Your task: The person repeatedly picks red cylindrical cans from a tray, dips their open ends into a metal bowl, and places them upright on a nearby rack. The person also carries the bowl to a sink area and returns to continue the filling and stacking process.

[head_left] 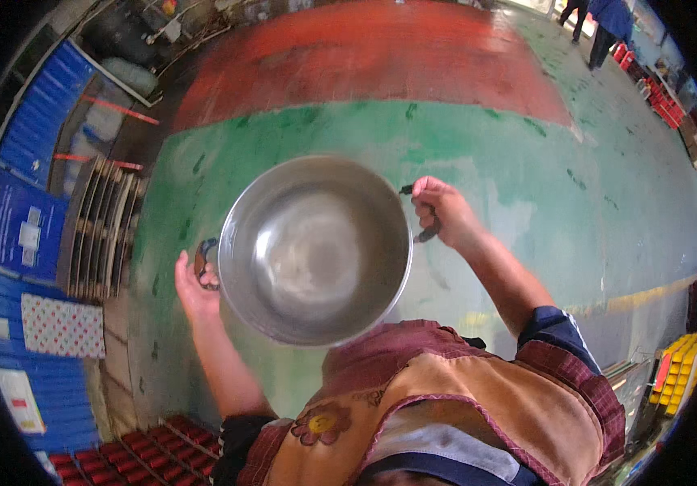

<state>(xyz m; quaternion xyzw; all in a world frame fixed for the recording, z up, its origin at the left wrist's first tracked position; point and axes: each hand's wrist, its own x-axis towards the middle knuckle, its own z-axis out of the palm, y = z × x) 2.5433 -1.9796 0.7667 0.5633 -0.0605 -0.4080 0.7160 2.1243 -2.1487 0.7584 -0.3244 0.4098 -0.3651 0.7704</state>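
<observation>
Pot [316, 243] hangs between the hands, left hand [194, 293] loosely curled around one handle [202, 261], right hand [447, 212] closed around the opposite handle [427, 233], seemingly a carrying step whose next move calls for level support.

Blue board [4, 235]: pale script [12, 194] left of the left fingers [182, 263], too small!
Apron [446, 368]: dark lettering [377, 395] below the right fingers [425, 186], unreadable!

Soft light, whitish glare inside the steel pot [316, 267], slight blur, strong fisheye distortion toward the dark edges
</observation>
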